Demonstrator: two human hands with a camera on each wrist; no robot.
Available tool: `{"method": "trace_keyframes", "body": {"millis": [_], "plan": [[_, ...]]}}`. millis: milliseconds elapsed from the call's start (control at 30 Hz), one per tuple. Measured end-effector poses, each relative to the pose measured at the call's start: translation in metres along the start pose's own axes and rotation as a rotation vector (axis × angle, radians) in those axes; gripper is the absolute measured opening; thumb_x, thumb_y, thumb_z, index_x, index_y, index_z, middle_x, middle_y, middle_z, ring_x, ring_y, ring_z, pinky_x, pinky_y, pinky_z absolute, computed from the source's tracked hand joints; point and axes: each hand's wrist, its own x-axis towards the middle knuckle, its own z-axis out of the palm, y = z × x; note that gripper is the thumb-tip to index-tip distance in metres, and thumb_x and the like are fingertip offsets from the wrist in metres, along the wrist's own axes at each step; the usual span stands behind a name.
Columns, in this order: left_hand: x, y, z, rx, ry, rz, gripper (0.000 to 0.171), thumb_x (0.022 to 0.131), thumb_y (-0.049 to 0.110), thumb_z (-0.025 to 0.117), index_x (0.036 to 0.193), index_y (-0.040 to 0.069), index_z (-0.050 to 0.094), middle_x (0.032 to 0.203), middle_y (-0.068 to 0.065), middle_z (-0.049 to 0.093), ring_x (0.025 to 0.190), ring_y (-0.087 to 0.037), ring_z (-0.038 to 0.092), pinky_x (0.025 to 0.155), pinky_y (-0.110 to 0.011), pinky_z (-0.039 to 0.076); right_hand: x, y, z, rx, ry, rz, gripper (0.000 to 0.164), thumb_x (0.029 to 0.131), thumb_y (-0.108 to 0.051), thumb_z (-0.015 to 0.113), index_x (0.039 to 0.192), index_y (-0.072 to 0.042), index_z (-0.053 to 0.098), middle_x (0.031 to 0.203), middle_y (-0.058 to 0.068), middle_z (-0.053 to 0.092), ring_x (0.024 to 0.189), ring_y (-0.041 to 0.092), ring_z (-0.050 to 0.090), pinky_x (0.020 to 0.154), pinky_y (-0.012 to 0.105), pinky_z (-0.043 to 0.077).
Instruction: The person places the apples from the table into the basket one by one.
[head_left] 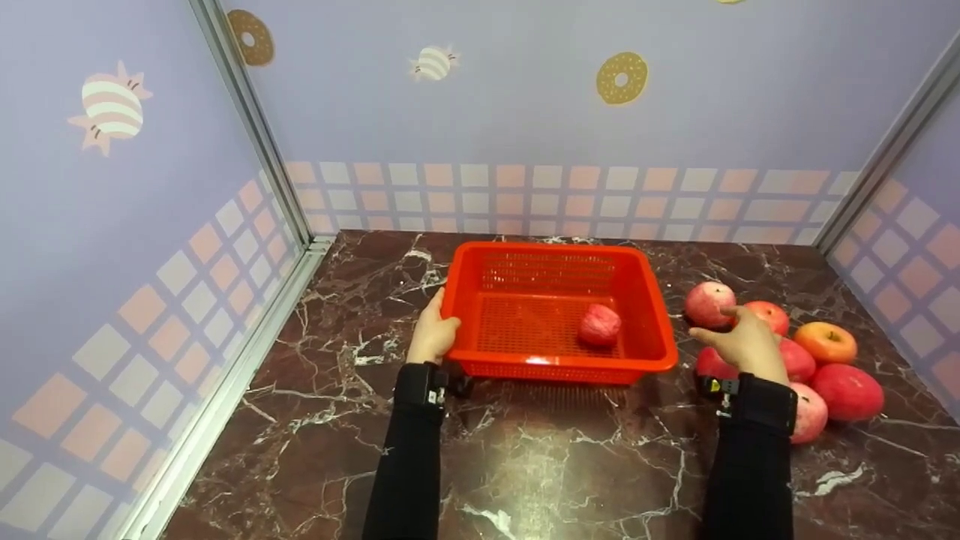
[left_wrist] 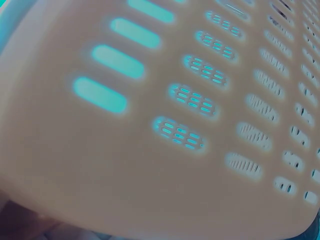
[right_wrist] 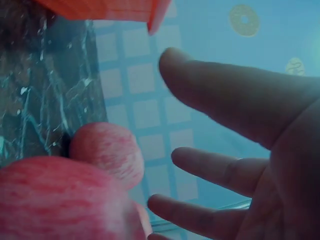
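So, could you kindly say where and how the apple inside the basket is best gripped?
Probably hold the apple around its rounded sides, coming from above: it rests low in the red basket, whose walls would hinder a sideways approach and whose top is open.

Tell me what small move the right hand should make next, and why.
I'd probably close the right hand on the pink-red fruit just beyond it: its fingers are spread and hold nothing, and that fruit looks close. The left hand holds the red basket, where a single red fruit lies with bare floor beside it.
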Motion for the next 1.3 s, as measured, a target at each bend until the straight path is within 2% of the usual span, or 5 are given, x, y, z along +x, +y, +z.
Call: {"method": "trace_keyframes", "body": {"millis": [233, 400, 567, 833, 1300], "plan": [[0.001, -0.001, 0.0, 0.006, 0.003, -0.008, 0.078, 0.092, -0.006, 0.048, 0.164, 0.006, 0.021, 0.167, -0.019, 0.032, 0.148, -0.035, 0.04, 0.12, -0.047, 0.039, 0.001, 0.001, 0.006, -0.041, -0.084, 0.024, 0.091, 0.089, -0.05, 0.074, 0.149, 0.009, 0.041, 0.149, 0.039, 0.044, 0.134, 0.065, 0.034, 0.113, 0.076, 0.018], [-0.001, -0.002, 0.0, 0.003, -0.001, -0.016, 0.078, 0.092, -0.006, 0.047, 0.165, 0.006, 0.021, 0.166, -0.019, 0.033, 0.147, -0.035, 0.042, 0.118, -0.047, 0.04, 0.001, 0.002, 0.013, -0.059, -0.124, 0.023, 0.089, 0.087, -0.046, 0.076, 0.149, 0.008, 0.042, 0.148, 0.039, 0.045, 0.137, 0.062, 0.034, 0.115, 0.078, 0.009], [-0.001, -0.002, 0.0, 0.005, 0.005, -0.009, 0.079, 0.09, -0.007, 0.047, 0.164, 0.005, 0.022, 0.165, -0.02, 0.034, 0.145, -0.036, 0.044, 0.117, -0.048, 0.041, 0.004, 0.004, 0.022, -0.065, -0.152, 0.017, 0.084, 0.084, -0.039, 0.077, 0.147, 0.005, 0.045, 0.139, 0.036, 0.056, 0.126, 0.061, 0.043, 0.112, 0.073, 0.022], [0.0, -0.001, 0.0, -0.021, 0.0, -0.011, 0.079, 0.091, -0.008, 0.047, 0.165, 0.006, 0.02, 0.167, -0.019, 0.032, 0.146, -0.036, 0.042, 0.118, -0.048, 0.04, 0.006, 0.008, 0.03, -0.068, -0.11, -0.022, 0.082, 0.079, -0.036, 0.08, 0.145, 0.002, 0.051, 0.128, 0.032, 0.065, 0.11, 0.043, 0.062, 0.1, 0.058, 0.05], [-0.001, -0.001, -0.001, -0.006, -0.004, -0.008, 0.078, 0.092, -0.006, 0.048, 0.165, 0.006, 0.021, 0.167, -0.019, 0.032, 0.147, -0.035, 0.042, 0.119, -0.048, 0.039, 0.004, 0.012, 0.031, -0.083, -0.054, -0.031, 0.067, 0.076, -0.033, 0.082, 0.127, 0.003, 0.058, 0.117, 0.032, 0.068, 0.105, 0.045, 0.063, 0.094, 0.055, 0.051]]}}
